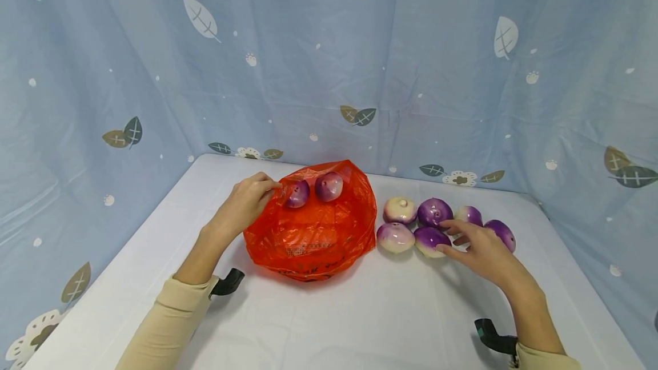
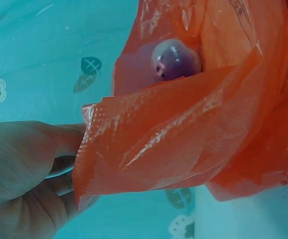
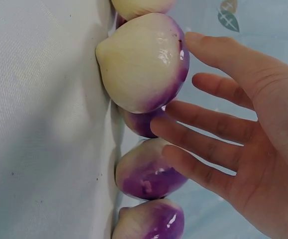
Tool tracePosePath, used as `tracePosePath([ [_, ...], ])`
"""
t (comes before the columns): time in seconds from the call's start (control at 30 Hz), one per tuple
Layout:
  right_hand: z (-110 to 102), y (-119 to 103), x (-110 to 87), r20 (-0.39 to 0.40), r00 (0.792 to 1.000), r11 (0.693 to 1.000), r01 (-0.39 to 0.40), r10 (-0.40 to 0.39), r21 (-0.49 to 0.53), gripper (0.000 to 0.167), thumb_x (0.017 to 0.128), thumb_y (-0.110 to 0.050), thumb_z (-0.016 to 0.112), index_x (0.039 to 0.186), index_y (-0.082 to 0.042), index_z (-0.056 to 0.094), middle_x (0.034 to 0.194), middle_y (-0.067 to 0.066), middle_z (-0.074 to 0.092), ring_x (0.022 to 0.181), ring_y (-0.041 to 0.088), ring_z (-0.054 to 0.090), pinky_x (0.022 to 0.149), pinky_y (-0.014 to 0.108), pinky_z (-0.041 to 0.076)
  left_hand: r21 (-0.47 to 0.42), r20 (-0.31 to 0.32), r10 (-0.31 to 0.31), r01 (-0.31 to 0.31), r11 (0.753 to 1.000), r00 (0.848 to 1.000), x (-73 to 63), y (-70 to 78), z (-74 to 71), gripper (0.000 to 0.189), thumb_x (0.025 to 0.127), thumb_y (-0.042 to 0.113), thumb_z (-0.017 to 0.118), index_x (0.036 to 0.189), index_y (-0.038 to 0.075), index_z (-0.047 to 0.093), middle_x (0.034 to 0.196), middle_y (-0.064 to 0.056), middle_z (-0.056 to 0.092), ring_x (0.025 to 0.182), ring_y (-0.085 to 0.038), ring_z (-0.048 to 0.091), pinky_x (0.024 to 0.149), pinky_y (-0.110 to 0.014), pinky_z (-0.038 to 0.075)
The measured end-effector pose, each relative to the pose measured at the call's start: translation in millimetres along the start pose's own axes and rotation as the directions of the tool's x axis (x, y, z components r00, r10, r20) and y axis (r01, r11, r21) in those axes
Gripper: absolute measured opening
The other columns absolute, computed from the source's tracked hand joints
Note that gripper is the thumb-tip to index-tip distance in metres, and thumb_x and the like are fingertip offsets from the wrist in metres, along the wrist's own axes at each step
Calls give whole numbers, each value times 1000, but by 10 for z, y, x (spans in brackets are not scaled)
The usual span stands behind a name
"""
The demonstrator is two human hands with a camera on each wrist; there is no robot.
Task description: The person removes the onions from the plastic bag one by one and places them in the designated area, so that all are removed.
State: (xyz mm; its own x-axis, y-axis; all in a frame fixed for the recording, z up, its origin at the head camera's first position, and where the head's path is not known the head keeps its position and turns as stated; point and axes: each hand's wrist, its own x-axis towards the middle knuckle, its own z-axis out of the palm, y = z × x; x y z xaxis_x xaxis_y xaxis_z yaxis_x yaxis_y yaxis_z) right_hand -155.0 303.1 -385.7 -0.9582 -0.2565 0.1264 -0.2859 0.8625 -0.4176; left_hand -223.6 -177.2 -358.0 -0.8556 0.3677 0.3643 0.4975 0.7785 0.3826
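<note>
A red plastic bag (image 1: 313, 233) lies with its mouth spread wide on the white table. My left hand (image 1: 248, 198) pinches the bag's left rim between thumb and fingers; the left wrist view shows this edge stretched out. Two glossy purple-and-white onions (image 1: 329, 186) sit inside, toward the back of the bag. To the bag's right stand several more such onions, close together. My right hand (image 1: 480, 250) is at the near onion (image 1: 430, 241) there, fingers parted and extended. In the right wrist view the thumb and a fingertip come close to that onion (image 3: 144, 64); contact is unclear.
Next to the near onion is a paler onion (image 1: 395, 237), with a white one (image 1: 400, 210) behind it. A purple onion (image 1: 500, 235) stands farthest right, partly behind my right hand. Blue patterned cloth (image 1: 308, 73) rises at the back and sides of the white table (image 1: 329, 330).
</note>
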Motion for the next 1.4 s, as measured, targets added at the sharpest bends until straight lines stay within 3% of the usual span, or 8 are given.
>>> tracePosePath([
  [0.43,0,-54,-14,-123,990,996,57,-65,-65,41,88,-30,73,122,-7,65,111,13,71,96,31,68,79,49,58,11,-20,7,-7,1000,1000,7,-14,16,22,91,-1,64,111,1,72,100,-13,67,91,-27,66,81,-41,60],
  [0.8,-4,-180,11,-131,987,994,83,-92,-71,38,88,-24,74,121,-7,66,107,12,70,96,31,69,78,48,59,21,-28,18,-18,1000,999,9,-22,25,22,90,-2,64,110,0,72,100,-14,68,90,-28,67,81,-43,60],
  [1.03,50,-246,58,-138,982,989,120,-132,-90,38,88,-29,74,121,-12,67,108,8,70,94,25,68,74,41,59,23,-13,10,-10,1000,1000,14,-23,27,22,91,-2,63,112,-1,72,101,-15,67,91,-29,67,81,-43,60],
  [1.3,71,-385,99,-109,985,990,123,-130,-71,38,88,-32,74,121,-13,67,118,10,70,111,34,64,91,55,54,21,-23,9,-8,1000,1000,12,-31,24,22,91,-1,64,111,0,72,101,-14,67,91,-29,67,81,-43,60],
  [1.4,95,-432,123,-99,985,989,133,-138,-61,38,89,-32,73,122,-13,66,121,10,68,112,33,65,93,54,53,20,-20,0,0,1000,1000,9,-36,19,22,91,-1,64,111,0,72,102,-14,67,92,-29,67,81,-43,60],
])
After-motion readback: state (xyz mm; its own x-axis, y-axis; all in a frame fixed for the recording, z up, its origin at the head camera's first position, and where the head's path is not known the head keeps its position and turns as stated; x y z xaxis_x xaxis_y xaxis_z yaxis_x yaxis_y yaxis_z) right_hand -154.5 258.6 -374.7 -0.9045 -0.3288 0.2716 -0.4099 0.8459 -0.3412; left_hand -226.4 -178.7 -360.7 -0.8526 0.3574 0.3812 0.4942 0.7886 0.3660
